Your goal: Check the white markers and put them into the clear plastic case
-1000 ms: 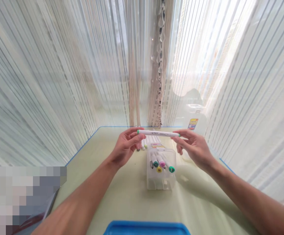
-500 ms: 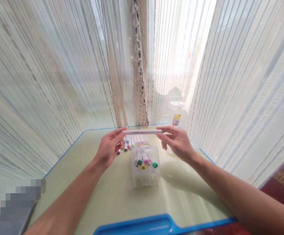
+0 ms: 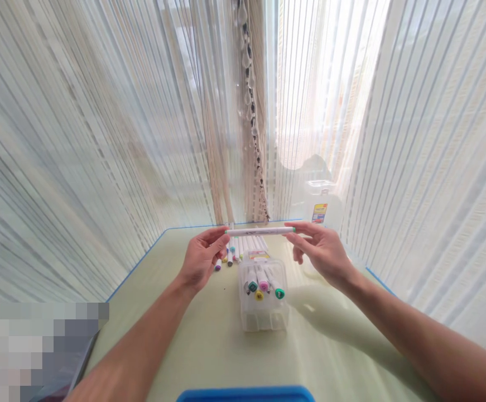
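I hold a white marker with green caps (image 3: 260, 230) level above the table, one end pinched in my left hand (image 3: 203, 259) and the other in my right hand (image 3: 320, 251). Below it a clear plastic case (image 3: 263, 312) lies on the pale green table (image 3: 209, 346), with several markers inside showing teal, pink, yellow and green caps. Behind the case a row of loose white markers (image 3: 236, 248) lies on the table, close to my left fingers.
Sheer striped curtains enclose the table on the left, back and right. A clear plastic jug with a coloured label (image 3: 320, 204) stands at the back right. A blue tray edge (image 3: 246, 395) shows at the near edge. A blurred patch covers the lower left.
The marker stays held level between both hands. The view has swung left and then back right, and the blue tray has slid lower in the picture.
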A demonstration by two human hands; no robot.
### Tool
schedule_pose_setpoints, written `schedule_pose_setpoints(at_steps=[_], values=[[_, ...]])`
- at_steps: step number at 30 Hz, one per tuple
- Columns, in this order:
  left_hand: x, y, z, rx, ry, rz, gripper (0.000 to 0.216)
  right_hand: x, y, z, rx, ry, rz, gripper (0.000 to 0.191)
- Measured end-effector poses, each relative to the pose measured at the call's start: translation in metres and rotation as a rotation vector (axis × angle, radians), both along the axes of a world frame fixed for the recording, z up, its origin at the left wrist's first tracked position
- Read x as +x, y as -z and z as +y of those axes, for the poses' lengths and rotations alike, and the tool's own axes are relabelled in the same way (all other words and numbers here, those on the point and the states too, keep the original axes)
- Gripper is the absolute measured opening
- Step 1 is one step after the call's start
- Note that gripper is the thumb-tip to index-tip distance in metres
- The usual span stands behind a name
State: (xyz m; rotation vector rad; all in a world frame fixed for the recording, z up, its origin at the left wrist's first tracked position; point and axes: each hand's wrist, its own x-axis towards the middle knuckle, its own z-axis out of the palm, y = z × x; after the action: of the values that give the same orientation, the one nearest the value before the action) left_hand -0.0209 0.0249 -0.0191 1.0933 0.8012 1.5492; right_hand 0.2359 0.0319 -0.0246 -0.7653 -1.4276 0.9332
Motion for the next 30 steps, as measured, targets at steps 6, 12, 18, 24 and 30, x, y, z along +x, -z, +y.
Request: schedule_pose_setpoints(at_steps=[6,12,18,24,30], values=[[-0.003,0.002,0.0,0.027,0.028,0.049,0.03,0.0,-0.001,-0.001,-0.016,-0.002,0.006,0.034],[-0.003,0.002,0.001,0.029,0.05,0.069,0.028,0.003,-0.002,-0.004,0.005,-0.03,-0.005,0.027],[-0.002,-0.001,-0.002,-0.006,0.065,0.079,0.023,0.002,-0.004,-0.01,0.105,-0.036,-0.072,0.023],[-0.004,-0.002,-0.001,-0.009,0.057,0.059,0.023,0.001,-0.011,-0.023,0.53,0.121,-0.356,0.019],[-0.002,-0.004,-0.002,-0.005,0.065,0.04,0.023,0.001,-0.018,-0.03,0.787,0.222,-0.535,0.018]])
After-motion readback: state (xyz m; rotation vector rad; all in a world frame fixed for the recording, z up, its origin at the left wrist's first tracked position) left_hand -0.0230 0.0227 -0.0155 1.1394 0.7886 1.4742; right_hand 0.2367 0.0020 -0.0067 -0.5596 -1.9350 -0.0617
